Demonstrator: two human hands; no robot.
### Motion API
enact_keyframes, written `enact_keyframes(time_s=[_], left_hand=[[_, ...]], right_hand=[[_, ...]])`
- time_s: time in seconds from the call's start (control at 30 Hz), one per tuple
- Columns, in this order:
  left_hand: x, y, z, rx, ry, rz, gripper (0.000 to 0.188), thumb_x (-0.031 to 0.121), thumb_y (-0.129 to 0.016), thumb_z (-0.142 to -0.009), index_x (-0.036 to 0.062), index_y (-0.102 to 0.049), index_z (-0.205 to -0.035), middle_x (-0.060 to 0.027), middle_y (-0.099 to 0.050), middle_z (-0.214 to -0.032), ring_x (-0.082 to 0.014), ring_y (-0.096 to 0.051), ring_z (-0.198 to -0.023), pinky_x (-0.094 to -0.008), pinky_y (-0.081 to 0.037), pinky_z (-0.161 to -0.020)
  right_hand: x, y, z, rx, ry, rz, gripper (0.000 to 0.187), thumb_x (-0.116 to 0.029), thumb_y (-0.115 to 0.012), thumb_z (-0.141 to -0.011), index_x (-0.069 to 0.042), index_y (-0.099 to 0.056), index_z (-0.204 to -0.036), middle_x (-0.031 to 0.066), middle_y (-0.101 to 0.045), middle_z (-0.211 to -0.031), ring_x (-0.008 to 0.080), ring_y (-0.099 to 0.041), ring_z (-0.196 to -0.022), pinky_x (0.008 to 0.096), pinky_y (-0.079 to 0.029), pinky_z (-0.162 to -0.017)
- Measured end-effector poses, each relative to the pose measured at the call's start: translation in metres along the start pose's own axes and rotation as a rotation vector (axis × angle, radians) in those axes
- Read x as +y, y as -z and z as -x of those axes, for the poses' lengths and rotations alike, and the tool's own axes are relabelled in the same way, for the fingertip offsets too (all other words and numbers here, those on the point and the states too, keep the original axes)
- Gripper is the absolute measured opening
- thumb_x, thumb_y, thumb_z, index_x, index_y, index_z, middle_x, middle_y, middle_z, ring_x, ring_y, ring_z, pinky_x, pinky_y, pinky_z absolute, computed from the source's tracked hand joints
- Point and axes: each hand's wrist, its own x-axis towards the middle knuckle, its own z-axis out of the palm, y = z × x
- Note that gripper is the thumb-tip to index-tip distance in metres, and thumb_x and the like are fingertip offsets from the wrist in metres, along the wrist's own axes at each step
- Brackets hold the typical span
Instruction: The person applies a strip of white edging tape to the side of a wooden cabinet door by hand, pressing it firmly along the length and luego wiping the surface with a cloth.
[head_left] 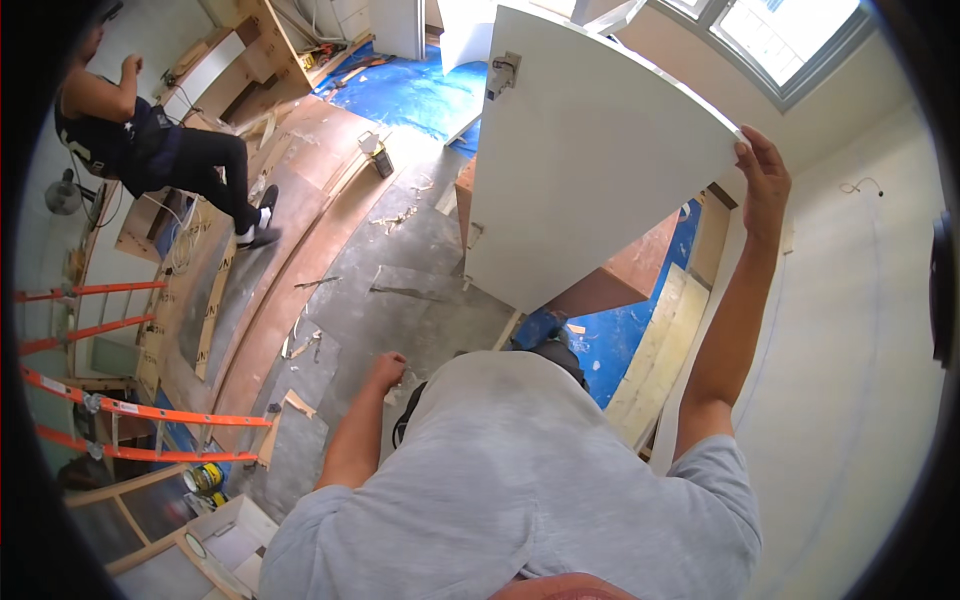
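Observation:
A large white cabinet door (590, 160) stands in front of me, with a metal hinge (503, 76) near its upper left edge and another hinge (474, 236) lower on the same side. My right hand (766, 178) is raised and grips the door's outer right edge, thumb on the front face. Beside my left hip my left hand (386, 370) hangs with its fingers curled in. Whatever those fingers may hold is hidden. Behind the door a brown wooden cabinet box (625, 268) shows in part.
A person (165, 140) stands at the left on brown boards (290, 270). Orange ladders (150, 415) reach in at lower left, near a yellow can (203, 477). Blue sheeting (600, 355) covers floor by the right wall (850, 330). Wood scraps (395, 220) litter the grey floor.

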Motion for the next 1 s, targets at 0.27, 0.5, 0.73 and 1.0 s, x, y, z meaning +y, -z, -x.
enact_keyframes(time_s=[0.27,0.5,0.73,1.0], left_hand=[[0.029,-0.019,-0.006,-0.247,-0.004,0.019,0.033,-0.001,-0.067,-0.080,0.0027,-0.076,-0.112,-0.0140,-0.075,-0.082,-0.0228,-0.071,-0.063,-0.0372,-0.057,-0.057],[0.056,-0.047,0.010,-0.124,0.011,0.059,0.031,-0.001,-0.063,-0.082,0.0005,-0.075,-0.111,-0.0138,-0.073,-0.081,-0.0221,-0.069,-0.062,-0.0376,-0.055,-0.055],[0.127,-0.061,0.003,0.065,-0.246,0.212,0.026,0.008,-0.054,-0.092,0.0024,-0.075,-0.107,-0.0082,-0.071,-0.078,-0.0191,-0.065,-0.063,-0.0360,-0.051,-0.057],[0.472,-0.046,0.154,0.489,-0.790,0.291,0.028,0.006,-0.058,-0.100,-0.0006,-0.067,-0.125,-0.0021,-0.056,-0.075,-0.0093,-0.058,-0.074,-0.0253,-0.047,-0.067]], right_hand=[[0.023,-0.012,-0.002,0.166,0.034,-0.303,0.029,-0.012,-0.077,-0.098,0.000,-0.072,-0.124,0.0073,-0.075,-0.114,0.0148,-0.068,-0.102,0.0292,-0.053,-0.092],[0.027,-0.018,0.002,0.146,0.097,-0.417,0.025,-0.008,-0.072,-0.100,0.003,-0.072,-0.123,0.0106,-0.074,-0.118,0.0162,-0.068,-0.108,0.0305,-0.054,-0.098],[0.036,-0.009,-0.007,0.036,0.165,-0.472,0.033,-0.003,-0.073,-0.098,0.003,-0.068,-0.130,0.0096,-0.074,-0.120,0.0151,-0.069,-0.109,0.0299,-0.054,-0.099],[0.068,0.004,-0.022,-0.375,0.139,-0.599,0.048,-0.004,-0.078,-0.094,-0.003,-0.063,-0.139,0.0045,-0.072,-0.115,0.0127,-0.068,-0.099,0.0283,-0.054,-0.084]])
